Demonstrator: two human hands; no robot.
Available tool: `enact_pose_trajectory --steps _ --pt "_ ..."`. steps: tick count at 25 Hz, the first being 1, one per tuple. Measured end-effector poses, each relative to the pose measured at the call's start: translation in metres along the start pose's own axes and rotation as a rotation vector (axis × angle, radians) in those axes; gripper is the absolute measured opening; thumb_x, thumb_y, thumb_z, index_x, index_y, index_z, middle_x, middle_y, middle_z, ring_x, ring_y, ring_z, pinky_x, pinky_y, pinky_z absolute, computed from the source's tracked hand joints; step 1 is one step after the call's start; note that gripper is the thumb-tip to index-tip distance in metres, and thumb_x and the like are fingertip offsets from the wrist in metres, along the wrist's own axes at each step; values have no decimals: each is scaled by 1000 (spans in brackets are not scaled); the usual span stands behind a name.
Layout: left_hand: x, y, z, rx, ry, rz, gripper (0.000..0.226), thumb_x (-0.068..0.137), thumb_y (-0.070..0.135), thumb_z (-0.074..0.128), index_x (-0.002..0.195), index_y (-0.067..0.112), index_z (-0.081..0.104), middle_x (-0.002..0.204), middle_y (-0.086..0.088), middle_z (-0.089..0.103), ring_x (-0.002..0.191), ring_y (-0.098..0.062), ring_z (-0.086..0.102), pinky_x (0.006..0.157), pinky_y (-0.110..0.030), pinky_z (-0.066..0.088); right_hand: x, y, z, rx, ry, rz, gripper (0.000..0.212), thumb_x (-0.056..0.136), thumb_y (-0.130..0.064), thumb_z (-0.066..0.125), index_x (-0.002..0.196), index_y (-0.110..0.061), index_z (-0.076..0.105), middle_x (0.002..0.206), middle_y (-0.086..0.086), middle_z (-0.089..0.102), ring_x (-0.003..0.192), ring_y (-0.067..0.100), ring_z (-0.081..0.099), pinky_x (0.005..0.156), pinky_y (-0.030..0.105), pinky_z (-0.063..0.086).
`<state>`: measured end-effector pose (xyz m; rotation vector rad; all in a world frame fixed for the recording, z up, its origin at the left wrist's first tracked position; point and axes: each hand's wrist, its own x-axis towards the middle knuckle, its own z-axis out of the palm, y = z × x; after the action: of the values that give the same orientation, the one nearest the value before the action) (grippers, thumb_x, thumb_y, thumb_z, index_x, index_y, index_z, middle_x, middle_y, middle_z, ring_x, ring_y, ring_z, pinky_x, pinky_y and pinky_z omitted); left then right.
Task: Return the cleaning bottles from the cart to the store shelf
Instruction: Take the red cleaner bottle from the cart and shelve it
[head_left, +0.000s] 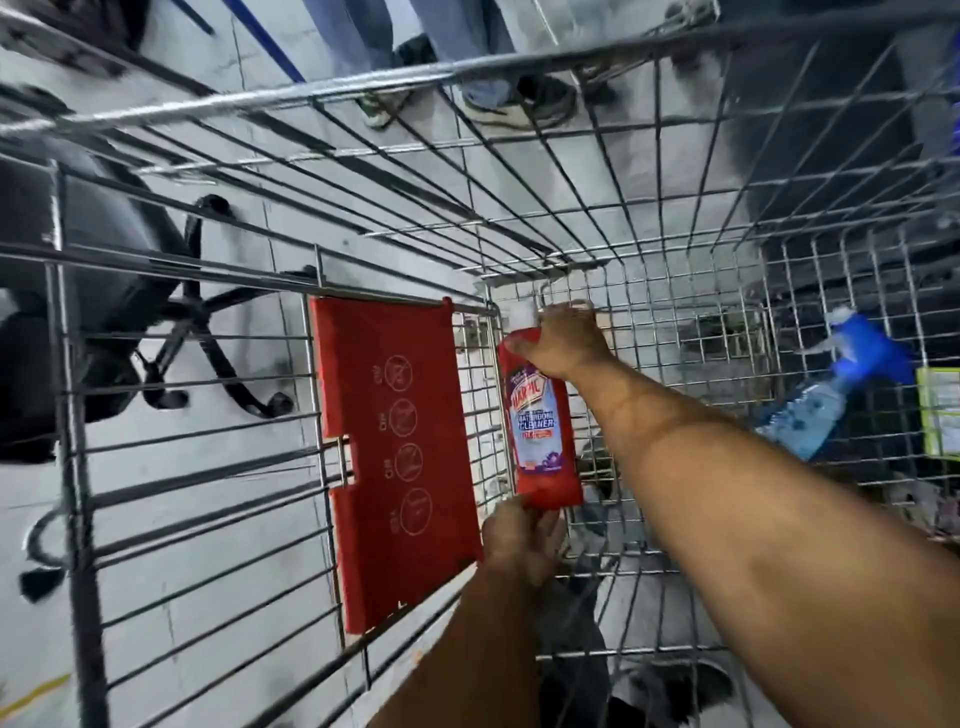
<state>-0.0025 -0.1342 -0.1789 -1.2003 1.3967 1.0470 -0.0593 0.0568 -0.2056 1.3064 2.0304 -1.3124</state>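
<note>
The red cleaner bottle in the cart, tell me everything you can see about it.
The red cleaner bottle looks like glossy plastic, flat-sided, with a blue, white and purple label reading "bathroom cleaner". Its cap end points away from the camera, hidden under the right hand, which grips its neck. The left hand holds its base. It is held inside the wire cart, right beside a red plastic flap.

The right hand (563, 343) hides the red bottle's (545, 431) cap.
</note>
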Motion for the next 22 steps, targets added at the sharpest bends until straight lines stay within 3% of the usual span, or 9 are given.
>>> enact_pose_trajectory --steps 5,8,11,13,15,17,18,20,22 --pt "3 -4 13 -140 -2 -34 37 89 17 28 108 21 60 111 -3 64 88 -16 59 76 -28 36 11 8 1 51 13 20 56 61 -53 76 94 -10 65 97 10 69 85 28 66 74 36 55" --pt "-1 -7 19 -183 6 -53 34 90 20 27 90 16 61 96 -5 63 82 -21 58 73 -29 40 3 24 -16 90 -9 9 54 61 -49 78 98 -12 65 101 7 69 91 25 65 77 35 55" --pt "-9 -13 24 -265 -27 -48 34 91 21 26 91 14 59 95 -8 63 89 -24 59 82 -31 42 -26 39 -45 324 -41 -7 52 64 -40 80 107 -16 63 98 -3 68 87 15 65 65 23 48" --pt "-19 -15 27 -221 -50 -23 35 92 21 24 86 13 57 84 -6 63 77 -21 59 81 -31 42 -50 43 -68 387 18 -51 55 62 -40 81 108 -16 62 98 -5 68 83 11 63 62 21 44" --pt "-38 -12 34 -118 -83 23 35 93 28 24 77 14 52 62 -4 57 55 -17 55 78 -27 39 -80 41 -99 426 102 -113 52 64 -33 83 107 -14 61 99 -3 66 78 4 60 64 18 43" --pt "-64 -5 39 58 -121 162 29 91 27 29 71 16 47 54 -3 47 37 -13 44 52 -18 42 -117 38 -131 476 188 -172 48 66 -26 82 106 -16 59 99 -3 64 76 -2 57 67 16 44" --pt "-80 -1 42 155 -155 256 25 89 21 32 69 16 46 56 -5 44 32 -11 39 39 -13 35 -139 37 -146 514 236 -208 48 65 -25 82 105 -18 58 99 -2 64 78 0 58 71 19 46" --pt "-110 8 46 406 -287 436 15 81 5 42 72 7 54 69 -17 53 39 -13 45 35 -12 32 -185 32 -174 579 349 -287 47 64 -23 83 103 -20 57 100 1 65 85 9 60 80 27 49" --pt "-157 6 48 644 -486 669 21 70 -5 59 90 -2 66 88 -23 69 57 -15 60 44 -16 45 -249 26 -202 602 501 -383 45 61 -29 84 97 -23 58 97 -1 67 85 9 62 79 26 52"
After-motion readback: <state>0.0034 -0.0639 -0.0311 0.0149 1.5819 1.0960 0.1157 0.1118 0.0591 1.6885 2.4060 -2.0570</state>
